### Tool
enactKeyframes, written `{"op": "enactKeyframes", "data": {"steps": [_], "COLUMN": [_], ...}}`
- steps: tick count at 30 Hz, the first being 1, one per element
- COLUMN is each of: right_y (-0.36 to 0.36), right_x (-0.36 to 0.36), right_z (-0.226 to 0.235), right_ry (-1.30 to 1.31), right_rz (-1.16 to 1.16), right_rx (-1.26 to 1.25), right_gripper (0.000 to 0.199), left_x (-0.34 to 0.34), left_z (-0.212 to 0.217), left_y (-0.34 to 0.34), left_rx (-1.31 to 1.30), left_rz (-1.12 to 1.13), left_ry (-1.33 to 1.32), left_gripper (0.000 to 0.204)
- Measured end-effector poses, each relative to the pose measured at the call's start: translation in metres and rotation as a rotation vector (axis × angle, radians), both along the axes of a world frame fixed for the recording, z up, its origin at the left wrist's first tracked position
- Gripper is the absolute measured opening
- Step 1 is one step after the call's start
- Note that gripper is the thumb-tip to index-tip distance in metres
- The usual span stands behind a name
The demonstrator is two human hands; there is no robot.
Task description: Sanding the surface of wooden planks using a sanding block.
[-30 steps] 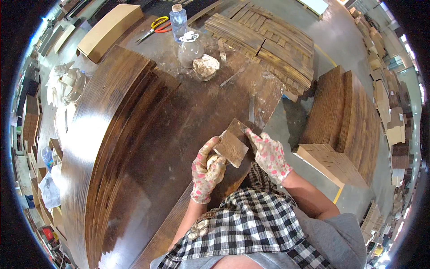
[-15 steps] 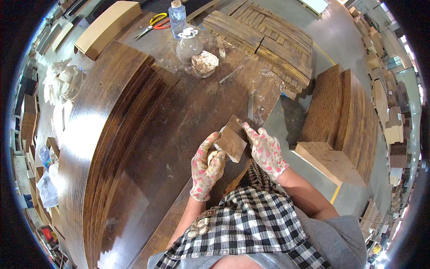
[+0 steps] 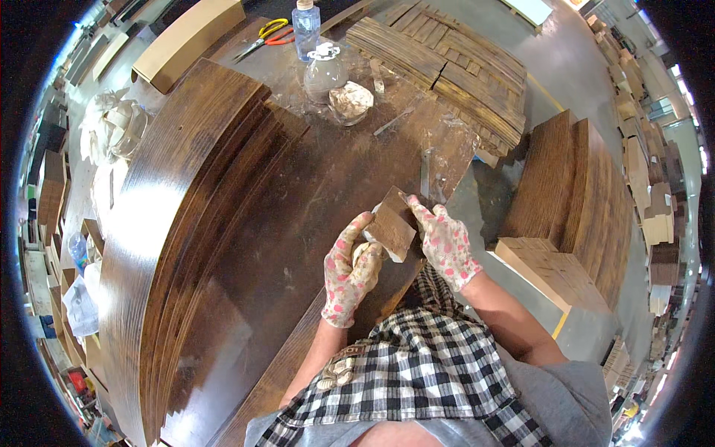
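Gloved in white with pink dots, my left hand (image 3: pixel 351 277) grips a small brown, roughly square flat piece (image 3: pixel 393 232) by its left edge, thumb and fingers closed. A whitish lower edge shows on this piece; its exact kind is unclear. At its upper right corner, the fingertips of my right hand (image 3: pixel 448 242), in a matching glove, pinch the edge. Both hands are over the near right side of a dark brown work table (image 3: pixel 298 216). Beyond them lies a flat metal strip (image 3: pixel 425 175).
Long curved brown boards (image 3: pixel 171 164) are stacked at left. Toward the back are a clear bottle (image 3: pixel 306 33), a round jar (image 3: pixel 325 77), a crumpled wad (image 3: pixel 350 102) and scissors-like cutters (image 3: pixel 264 39). Wooden panels (image 3: pixel 447 67) stand behind, more boards (image 3: pixel 547 179) at right.
The whole view has shifted slightly, so the table and its things sit a little further right. Both hands keep hold of the brown piece, whose tilt differs slightly.
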State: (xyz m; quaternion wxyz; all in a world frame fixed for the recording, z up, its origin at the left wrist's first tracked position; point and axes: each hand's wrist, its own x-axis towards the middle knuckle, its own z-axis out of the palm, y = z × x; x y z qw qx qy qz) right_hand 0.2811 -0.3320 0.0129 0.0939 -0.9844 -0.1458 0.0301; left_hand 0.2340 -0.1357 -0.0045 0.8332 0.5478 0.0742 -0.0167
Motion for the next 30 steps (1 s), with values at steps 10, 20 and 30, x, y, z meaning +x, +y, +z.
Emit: {"op": "enactKeyframes", "data": {"steps": [10, 20, 30], "right_y": [-0.003, -0.006, 0.001], "right_x": [0.011, -0.003, 0.011], "right_z": [-0.009, -0.013, -0.006], "right_ry": [-0.062, 0.022, -0.182], "right_rz": [0.016, 0.012, 0.104], "right_rx": [0.054, 0.008, 0.017], "right_gripper": [0.053, 0.058, 0.055], "left_x": [0.001, 0.003, 0.002], "left_z": [0.000, -0.010, -0.006], "left_y": [0.001, 0.001, 0.000], "left_rx": [0.085, 0.097, 0.141], "left_rz": [0.027, 0.010, 0.026], "left_ry": [-0.019, 0.000, 0.022], "left_gripper": [0.047, 0.055, 0.045]}}
